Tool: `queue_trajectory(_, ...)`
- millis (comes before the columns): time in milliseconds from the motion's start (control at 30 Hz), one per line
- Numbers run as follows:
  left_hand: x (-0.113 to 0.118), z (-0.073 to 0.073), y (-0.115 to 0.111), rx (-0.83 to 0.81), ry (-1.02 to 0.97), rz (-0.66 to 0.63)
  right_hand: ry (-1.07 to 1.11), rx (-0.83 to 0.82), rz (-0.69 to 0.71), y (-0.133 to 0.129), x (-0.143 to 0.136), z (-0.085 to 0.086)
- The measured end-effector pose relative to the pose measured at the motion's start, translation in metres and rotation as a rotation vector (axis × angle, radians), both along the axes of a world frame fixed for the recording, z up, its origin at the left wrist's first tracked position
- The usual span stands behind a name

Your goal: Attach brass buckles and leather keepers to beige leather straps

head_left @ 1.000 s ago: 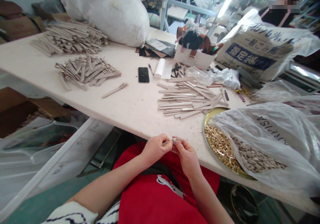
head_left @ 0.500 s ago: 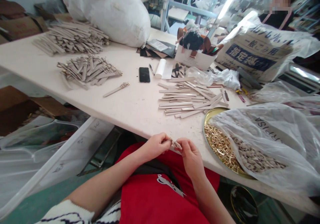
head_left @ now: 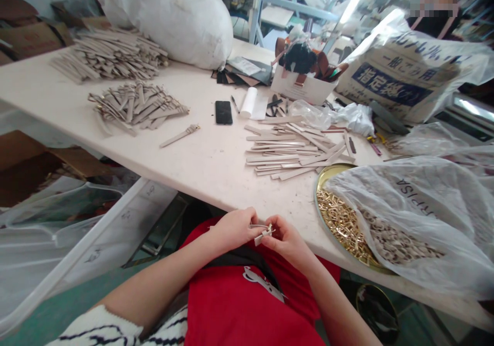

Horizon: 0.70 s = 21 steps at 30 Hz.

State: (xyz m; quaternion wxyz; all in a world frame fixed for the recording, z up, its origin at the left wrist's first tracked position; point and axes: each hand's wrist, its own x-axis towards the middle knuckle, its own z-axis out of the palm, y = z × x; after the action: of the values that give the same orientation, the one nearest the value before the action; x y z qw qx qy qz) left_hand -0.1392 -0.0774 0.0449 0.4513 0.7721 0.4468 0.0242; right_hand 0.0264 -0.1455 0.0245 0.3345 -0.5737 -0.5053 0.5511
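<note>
Over the table's near edge, my left hand (head_left: 236, 228) is closed on a light grey strap (head_left: 259, 226) with a small metal buckle at its right end. My right hand (head_left: 284, 240) pinches the buckle end, its fingertips close to those of the left. Part of the strap is hidden by the left fingers. Beyond the hands lies a pile of flat grey strips (head_left: 285, 150). One buckled strap (head_left: 179, 136) rests alone, left of the strips. A round gold tray (head_left: 318, 181) holds many gold buckles (head_left: 339, 222) and, under clear plastic, small grey loops (head_left: 401, 240).
Piles of buckled straps (head_left: 135, 104) and grey strips (head_left: 116, 53) lie at the left. A phone (head_left: 224, 113), a white roll (head_left: 249, 103) and a white box (head_left: 301, 86) stand farther back. Large bags (head_left: 393, 73) flank the table; a person (head_left: 434, 22) is at the upper right.
My hands have turned and come closer together. The strap and its buckle now show between them, with the buckle end nearer my right fingertips.
</note>
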Motion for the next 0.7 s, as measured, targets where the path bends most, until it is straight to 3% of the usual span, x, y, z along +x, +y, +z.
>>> queue_trajectory(200, -0.008, 0.012, 0.006, -0.093, -0.166, -0.161, 0.119, -0.080, -0.205, 0.000, 0.001, -0.008)
queue_trajectory(367, -0.011, 0.016, 0.008, -0.110, -0.169, -0.176, 0.173, -0.082, -0.308, 0.000, -0.008, -0.014)
queue_trajectory(467, -0.009, 0.011, 0.007, -0.179, -0.217, -0.161, 0.131, -0.068, -0.334, -0.002, -0.011, -0.017)
queue_trajectory(700, -0.008, -0.009, 0.007, -0.454, -0.300, -0.087, -0.045, 0.007, -0.234, -0.008, -0.010, -0.018)
